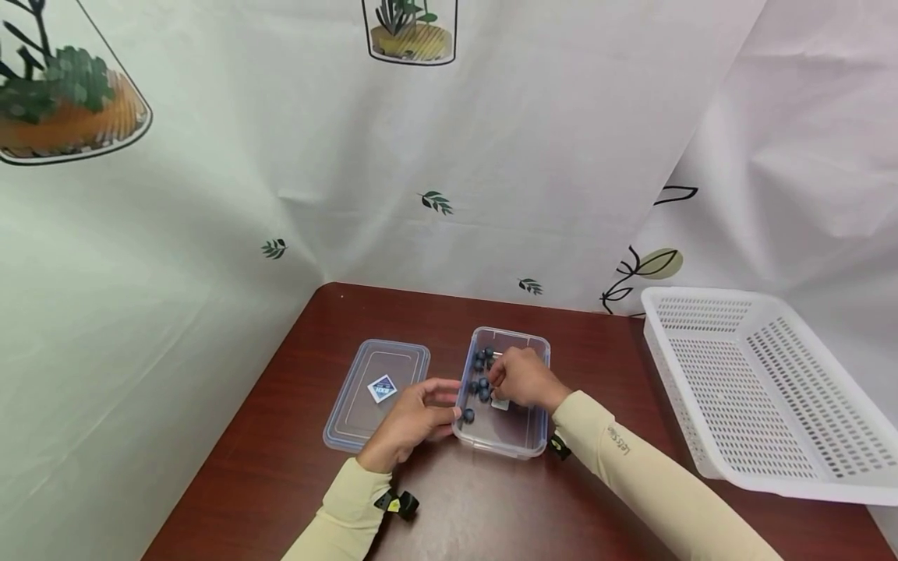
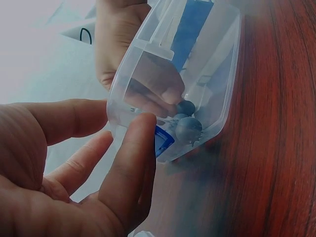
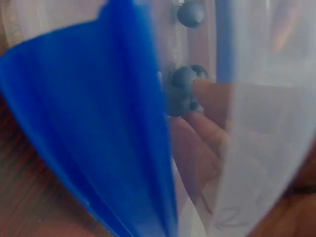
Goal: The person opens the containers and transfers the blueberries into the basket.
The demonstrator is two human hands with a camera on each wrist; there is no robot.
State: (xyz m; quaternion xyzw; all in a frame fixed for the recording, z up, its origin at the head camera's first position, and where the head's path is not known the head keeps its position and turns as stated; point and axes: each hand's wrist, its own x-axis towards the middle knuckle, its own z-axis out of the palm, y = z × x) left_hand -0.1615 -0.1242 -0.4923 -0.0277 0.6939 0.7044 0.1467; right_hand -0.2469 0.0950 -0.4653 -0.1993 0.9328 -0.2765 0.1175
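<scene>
A clear plastic food container stands lidless on the table, several blueberries scattered mostly along its left side. Fingertips of my left hand touch its left wall near the front corner, the fingers fairly straight and spread. In the left wrist view, the thumb overlaps a blue latch on the container. My right hand reaches down inside, thumb and fingers pinching at a blueberry among a small cluster. The container's wall and a large blue flap partly cover the right wrist view.
Left of the container lies its clear lid, with a blue and white label. A large white perforated basket stands on the right of the brown table. Patterned white cloth hangs behind the table and along the left.
</scene>
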